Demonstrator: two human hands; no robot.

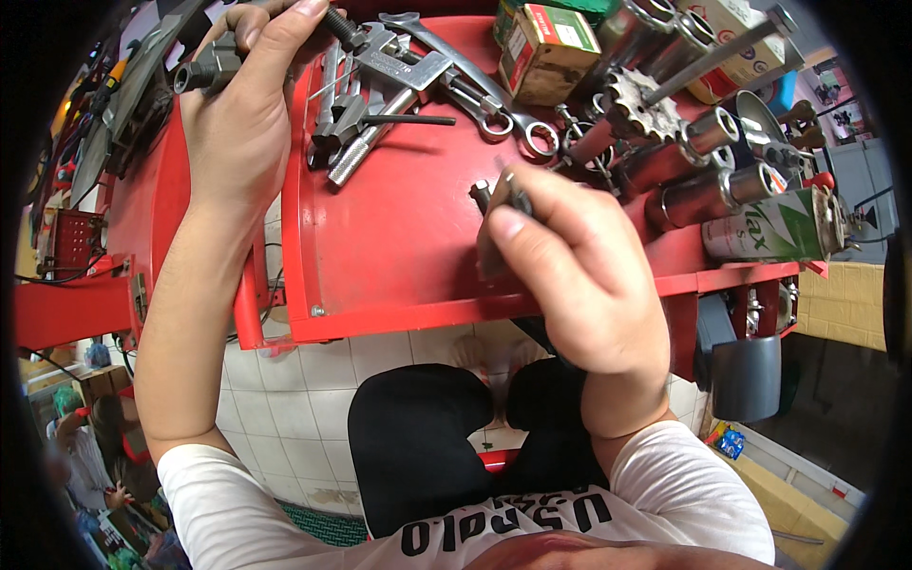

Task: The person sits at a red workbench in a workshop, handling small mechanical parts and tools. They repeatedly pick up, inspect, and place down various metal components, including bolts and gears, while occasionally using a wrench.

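Observation:
At the upper left, my left hand (242, 123) is closed around a dark metal tool (211, 68). Its round hollow end shows beside the thumb's base, and a threaded bolt (342, 28) sticks out past the thumb tip. My right hand (594, 271) is closed over the front part of the red tray (399, 275), thumb against forefinger. A small dark metal piece (519, 197) shows between them, partly hidden and blurred. Just beyond these fingers is a short dark piece with a shiny hex end (481, 194); whether the hand touches it, I cannot tell.
Combination wrenches (494, 123), a knurled steel handle (366, 152) and a silver clamp-like tool (408, 68) lie heaped behind. Sockets (689, 195), a toothed sprocket (644, 106), a small box (546, 55) and a green-white can (769, 228) crowd the right. A grey cup (746, 380) hangs off the front edge.

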